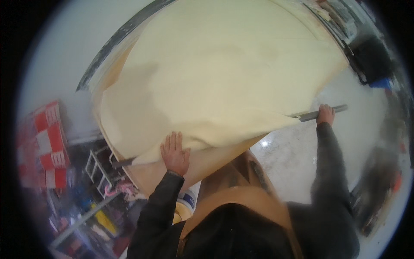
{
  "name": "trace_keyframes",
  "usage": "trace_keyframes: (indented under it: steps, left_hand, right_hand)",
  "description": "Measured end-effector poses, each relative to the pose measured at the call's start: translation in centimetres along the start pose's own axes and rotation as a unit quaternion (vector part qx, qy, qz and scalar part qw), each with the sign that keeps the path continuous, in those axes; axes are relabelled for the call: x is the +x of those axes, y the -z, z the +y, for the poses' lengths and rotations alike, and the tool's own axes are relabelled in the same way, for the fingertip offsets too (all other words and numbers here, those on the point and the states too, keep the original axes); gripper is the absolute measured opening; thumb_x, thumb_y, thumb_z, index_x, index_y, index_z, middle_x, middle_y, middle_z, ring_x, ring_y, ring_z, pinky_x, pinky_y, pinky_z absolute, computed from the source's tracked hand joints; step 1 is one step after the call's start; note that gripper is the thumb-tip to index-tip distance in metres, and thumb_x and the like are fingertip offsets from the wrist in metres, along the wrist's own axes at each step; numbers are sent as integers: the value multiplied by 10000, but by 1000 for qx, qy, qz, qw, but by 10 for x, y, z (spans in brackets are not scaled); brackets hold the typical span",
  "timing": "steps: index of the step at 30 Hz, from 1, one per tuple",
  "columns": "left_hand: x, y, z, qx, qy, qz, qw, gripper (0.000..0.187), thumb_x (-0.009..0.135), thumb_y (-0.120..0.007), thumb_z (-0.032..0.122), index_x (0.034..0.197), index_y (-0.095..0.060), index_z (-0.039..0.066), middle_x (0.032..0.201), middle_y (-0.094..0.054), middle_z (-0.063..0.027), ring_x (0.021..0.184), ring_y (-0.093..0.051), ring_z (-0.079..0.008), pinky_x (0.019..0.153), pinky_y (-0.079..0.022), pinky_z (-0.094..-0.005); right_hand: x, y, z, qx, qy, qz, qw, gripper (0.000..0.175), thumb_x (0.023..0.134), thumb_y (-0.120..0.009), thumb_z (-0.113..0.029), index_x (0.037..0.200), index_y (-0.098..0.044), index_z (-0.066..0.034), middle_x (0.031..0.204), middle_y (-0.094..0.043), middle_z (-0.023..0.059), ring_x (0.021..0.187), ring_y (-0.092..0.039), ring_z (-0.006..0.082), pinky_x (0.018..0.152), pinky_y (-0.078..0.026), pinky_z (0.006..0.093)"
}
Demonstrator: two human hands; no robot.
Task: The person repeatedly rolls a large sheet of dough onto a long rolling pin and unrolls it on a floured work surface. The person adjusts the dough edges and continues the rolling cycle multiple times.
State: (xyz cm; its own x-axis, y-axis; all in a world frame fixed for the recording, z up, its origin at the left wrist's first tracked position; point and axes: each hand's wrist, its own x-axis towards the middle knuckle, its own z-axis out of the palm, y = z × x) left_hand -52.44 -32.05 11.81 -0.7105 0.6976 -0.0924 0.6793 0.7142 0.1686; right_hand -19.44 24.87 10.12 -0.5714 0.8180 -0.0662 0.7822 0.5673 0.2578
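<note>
A large cream-coloured sheet (220,71), perhaps fabric or leather, covers the surface before me and sags in folds at its near edge. My left hand (175,154) lies flat on that near edge, palm down, thumb apart from the fingers. At the right, my right hand (325,114) is closed around a dark bar (309,116) that juts out from the sheet's corner. Another dark bar end (124,162) shows at the sheet's left corner. Whether both ends belong to one bar is hidden by the sheet. A tan layer (210,165) hangs below the near edge.
To the left are a red-and-white checked panel (51,142), a metal rack (98,171) and mixed clutter. A bucket (186,205) stands beside my apron (242,197). Pale floor (288,162) shows at right, with a black object (372,58) beyond.
</note>
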Motion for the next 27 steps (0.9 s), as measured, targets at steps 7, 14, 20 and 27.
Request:
trace_keyframes:
  steps: [7,14,20,27]
  left_hand:
    - [-8,-9,0,-35,-1,83,996,673,912,-571,328,1498,-390,52,1538,-402,-172,1415,-358,-354,1169,-200,-575]
    - [-63,-9,9,-22,-64,82,994,490,889,-555,331,1306,-582,74,1307,-536,-161,1276,-453,-360,1152,-221,-575]
    - [-66,-14,20,-14,-49,72,996,389,884,-569,358,1138,-656,77,1251,-523,-157,1282,-423,-368,1155,-182,-612]
    - [29,-5,36,-84,-54,82,992,288,894,-592,312,921,-680,39,1123,-610,-162,1086,-553,-352,962,-412,-487]
  right_hand:
    - [-73,2,-70,-5,137,-62,989,127,769,-648,-124,891,-666,-152,870,-686,93,909,-660,324,831,-498,476]
    - [-189,30,-107,96,329,-446,826,485,737,-785,-499,934,-714,-62,935,-713,184,909,-678,368,816,-532,448]
    - [-208,50,-84,155,287,-449,832,605,672,-838,-531,952,-683,-18,914,-677,197,906,-656,360,809,-521,452]
    - [-224,82,-182,280,269,-84,918,660,650,-871,-430,1107,-576,-55,1065,-563,152,1017,-555,363,859,-464,469]
